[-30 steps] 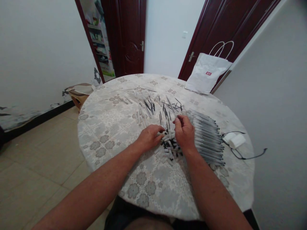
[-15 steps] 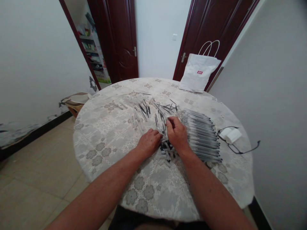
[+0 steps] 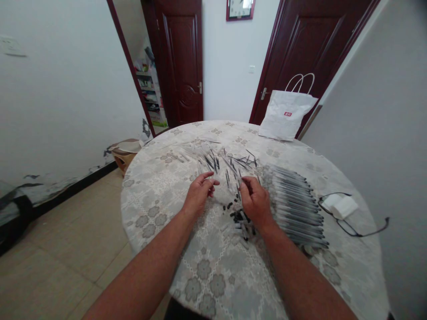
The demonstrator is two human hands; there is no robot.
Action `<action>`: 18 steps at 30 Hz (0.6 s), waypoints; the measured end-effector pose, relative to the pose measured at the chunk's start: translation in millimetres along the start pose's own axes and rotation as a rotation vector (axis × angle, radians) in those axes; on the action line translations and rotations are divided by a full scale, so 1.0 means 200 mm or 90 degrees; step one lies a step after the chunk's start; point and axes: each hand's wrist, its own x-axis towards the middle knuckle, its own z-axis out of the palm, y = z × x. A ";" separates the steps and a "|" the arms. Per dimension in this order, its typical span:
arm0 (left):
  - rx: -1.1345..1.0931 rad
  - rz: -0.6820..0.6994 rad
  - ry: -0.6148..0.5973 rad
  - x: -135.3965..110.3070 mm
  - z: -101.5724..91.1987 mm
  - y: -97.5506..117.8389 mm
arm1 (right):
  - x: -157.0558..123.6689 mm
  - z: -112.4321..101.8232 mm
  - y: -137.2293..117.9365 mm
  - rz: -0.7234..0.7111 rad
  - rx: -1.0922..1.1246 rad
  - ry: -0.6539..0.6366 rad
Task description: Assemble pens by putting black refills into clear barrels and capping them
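My left hand (image 3: 202, 190) is raised over the patterned tablecloth, thumb and forefinger stretched apart with nothing visible between them. My right hand (image 3: 256, 199) is closed in a pinch; a small pale bit shows at its fingertips, too blurred to name. Below the hands lies a heap of short black and clear pen parts (image 3: 240, 218). Dark pen refills (image 3: 212, 163) lie scattered beyond my left hand, with more dark refills (image 3: 246, 161) beyond the right. Clear pen barrels (image 3: 190, 152) spread at the far left. Right of my right hand, many pens (image 3: 296, 202) lie side by side in a row.
Black-framed glasses (image 3: 347, 227) and a folded white tissue pack (image 3: 345, 206) lie at the table's right side. A white paper bag (image 3: 287, 116) stands at the back edge. Left of the round table (image 3: 150, 266) is a brown stool (image 3: 126, 153).
My left hand has lifted away from the heap of small parts, moving left and opening its fingers. My right hand stays pinched near the same spot. The camera view has tilted up and left.
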 end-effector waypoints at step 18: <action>-0.260 -0.061 0.070 0.04 -0.06 0.03 | -0.05 0.05 -0.02 -0.047 -0.052 -0.082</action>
